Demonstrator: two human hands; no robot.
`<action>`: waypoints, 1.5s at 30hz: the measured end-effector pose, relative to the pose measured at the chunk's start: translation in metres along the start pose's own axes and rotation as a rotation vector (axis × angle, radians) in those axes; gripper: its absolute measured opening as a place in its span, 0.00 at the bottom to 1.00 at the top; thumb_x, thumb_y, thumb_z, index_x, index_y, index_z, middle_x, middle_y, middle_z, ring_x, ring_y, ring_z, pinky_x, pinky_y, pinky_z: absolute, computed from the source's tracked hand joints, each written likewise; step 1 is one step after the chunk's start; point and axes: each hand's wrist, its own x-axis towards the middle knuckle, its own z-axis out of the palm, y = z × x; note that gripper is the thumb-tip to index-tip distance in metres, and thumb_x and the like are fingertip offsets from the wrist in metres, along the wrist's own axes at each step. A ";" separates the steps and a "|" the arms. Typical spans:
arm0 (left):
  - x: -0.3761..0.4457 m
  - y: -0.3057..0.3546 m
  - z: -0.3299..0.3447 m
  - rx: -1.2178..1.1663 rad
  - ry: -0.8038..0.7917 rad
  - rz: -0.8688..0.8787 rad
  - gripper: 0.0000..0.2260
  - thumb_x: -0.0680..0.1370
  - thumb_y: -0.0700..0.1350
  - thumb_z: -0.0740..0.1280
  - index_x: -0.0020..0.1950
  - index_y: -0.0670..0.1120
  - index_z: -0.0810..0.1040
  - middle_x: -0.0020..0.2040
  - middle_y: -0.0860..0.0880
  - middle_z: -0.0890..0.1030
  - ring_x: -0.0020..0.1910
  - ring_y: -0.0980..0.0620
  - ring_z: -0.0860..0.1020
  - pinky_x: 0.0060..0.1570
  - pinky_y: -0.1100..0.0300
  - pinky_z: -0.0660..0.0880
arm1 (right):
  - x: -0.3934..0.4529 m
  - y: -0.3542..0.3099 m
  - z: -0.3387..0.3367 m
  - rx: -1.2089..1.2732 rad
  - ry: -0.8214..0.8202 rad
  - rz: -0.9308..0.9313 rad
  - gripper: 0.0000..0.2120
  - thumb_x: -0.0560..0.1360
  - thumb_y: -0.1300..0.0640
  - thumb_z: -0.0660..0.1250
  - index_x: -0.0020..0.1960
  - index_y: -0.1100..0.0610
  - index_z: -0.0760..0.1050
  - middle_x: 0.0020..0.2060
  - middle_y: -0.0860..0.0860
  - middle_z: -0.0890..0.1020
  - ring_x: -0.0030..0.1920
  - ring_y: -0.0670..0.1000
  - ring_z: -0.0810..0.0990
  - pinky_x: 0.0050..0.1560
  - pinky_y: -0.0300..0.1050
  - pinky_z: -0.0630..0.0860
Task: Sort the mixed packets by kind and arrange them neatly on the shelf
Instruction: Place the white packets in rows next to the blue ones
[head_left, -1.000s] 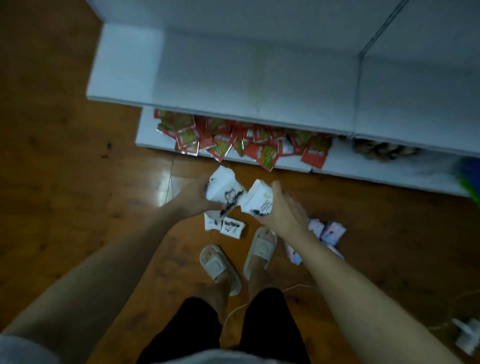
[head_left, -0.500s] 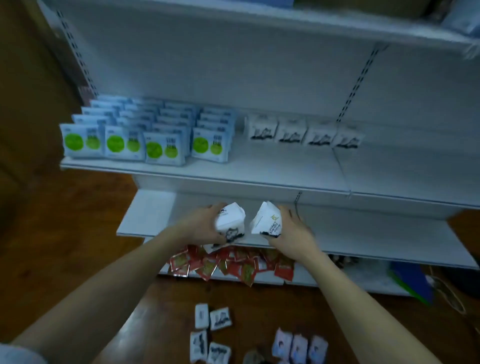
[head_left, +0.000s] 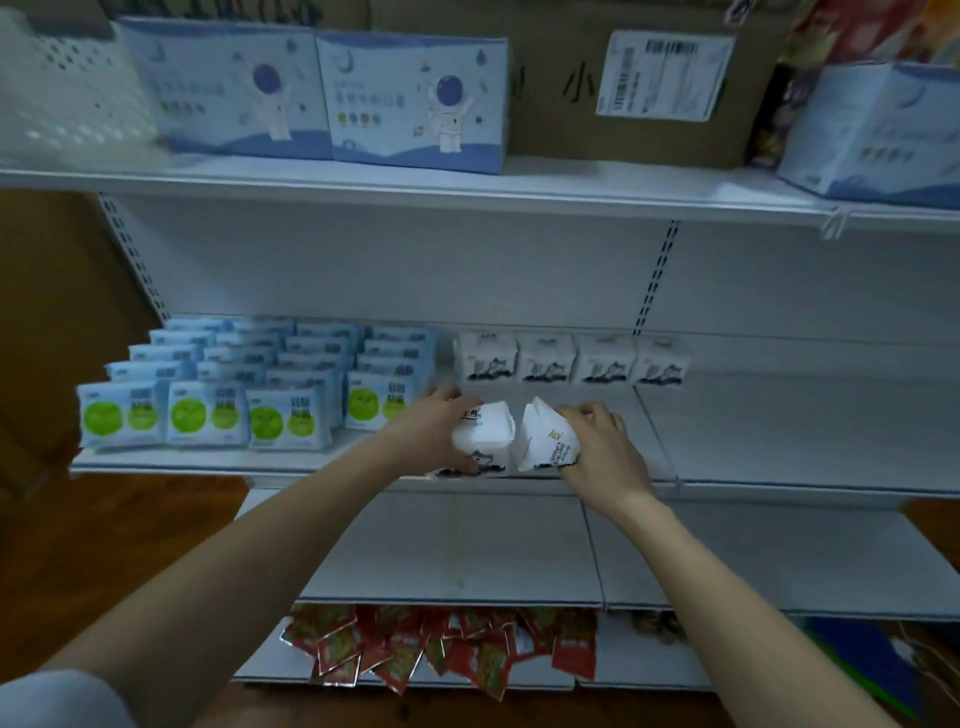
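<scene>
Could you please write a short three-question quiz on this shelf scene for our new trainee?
1. True or false: each hand grips white packets.
2. The row of white packets at the back of the middle shelf stands on which side of the green-circle packets?
3. Which packets lie jumbled on the bottom shelf? A blue, B red, C white.

Key: 1 true: left hand, right hand. 2 their right. 3 B, the red packets.

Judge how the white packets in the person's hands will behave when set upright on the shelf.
The white packets look soft: corners crumple under the left hand and right hand, so they probably squash. The row behind stands upright, so they likely stand, perhaps tipping if nudged.
</scene>
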 end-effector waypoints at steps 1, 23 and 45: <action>0.014 0.001 0.002 0.018 0.014 -0.004 0.41 0.66 0.58 0.78 0.74 0.51 0.65 0.67 0.48 0.69 0.65 0.45 0.65 0.62 0.52 0.68 | 0.010 0.008 0.002 0.001 0.043 -0.016 0.24 0.73 0.58 0.66 0.68 0.48 0.69 0.61 0.51 0.70 0.62 0.56 0.68 0.45 0.48 0.72; 0.179 -0.021 0.068 0.116 0.025 -0.290 0.36 0.78 0.53 0.68 0.79 0.56 0.51 0.80 0.51 0.46 0.78 0.43 0.45 0.73 0.39 0.56 | 0.169 0.092 0.084 -0.063 0.165 -0.305 0.38 0.51 0.70 0.78 0.59 0.55 0.72 0.53 0.53 0.68 0.53 0.55 0.68 0.43 0.48 0.72; 0.145 0.005 0.045 0.210 0.027 -0.260 0.39 0.76 0.63 0.64 0.79 0.57 0.46 0.80 0.52 0.43 0.78 0.48 0.38 0.74 0.42 0.39 | 0.149 0.100 0.050 0.096 0.013 -0.206 0.22 0.76 0.52 0.69 0.67 0.58 0.72 0.63 0.56 0.74 0.65 0.60 0.70 0.62 0.56 0.71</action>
